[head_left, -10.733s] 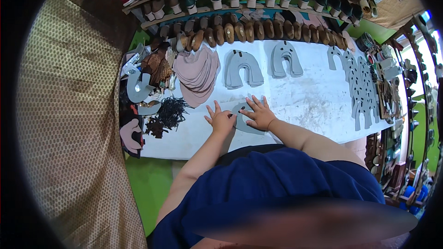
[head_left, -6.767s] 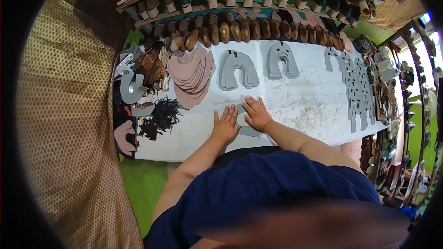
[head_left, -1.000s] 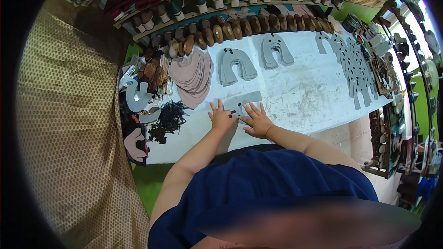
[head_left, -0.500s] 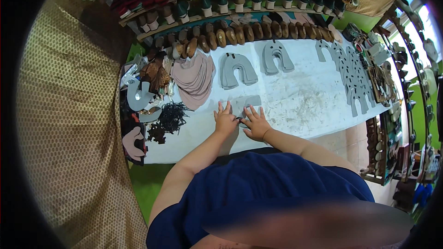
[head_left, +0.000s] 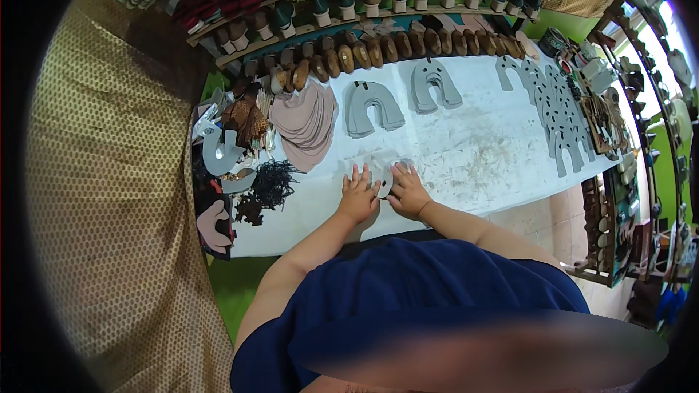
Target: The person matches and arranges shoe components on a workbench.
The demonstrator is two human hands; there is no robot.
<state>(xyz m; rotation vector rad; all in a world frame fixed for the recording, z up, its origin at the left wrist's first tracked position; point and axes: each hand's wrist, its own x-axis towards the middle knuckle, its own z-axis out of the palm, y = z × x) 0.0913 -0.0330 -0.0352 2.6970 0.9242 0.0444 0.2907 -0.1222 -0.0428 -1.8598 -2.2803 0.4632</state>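
My left hand [head_left: 357,195] and my right hand [head_left: 407,188] lie flat, fingers spread, side by side on a grey U-shaped cut piece [head_left: 384,177]. The piece rests near the front edge of the white worktable [head_left: 473,153]. Both palms press down on it and hide most of it; only a strip shows between the hands.
Two stacks of grey U-shaped pieces [head_left: 371,107] [head_left: 432,84] lie farther back. A fan of pinkish soles [head_left: 309,125] is to the left, beside black scraps [head_left: 271,183]. More grey pieces [head_left: 557,113] lie along the right. Shelves of shoe lasts [head_left: 378,47] line the back.
My hands stay pressed on the same grey piece; they have shifted slightly closer together on it. The view has tilted a little with my head.
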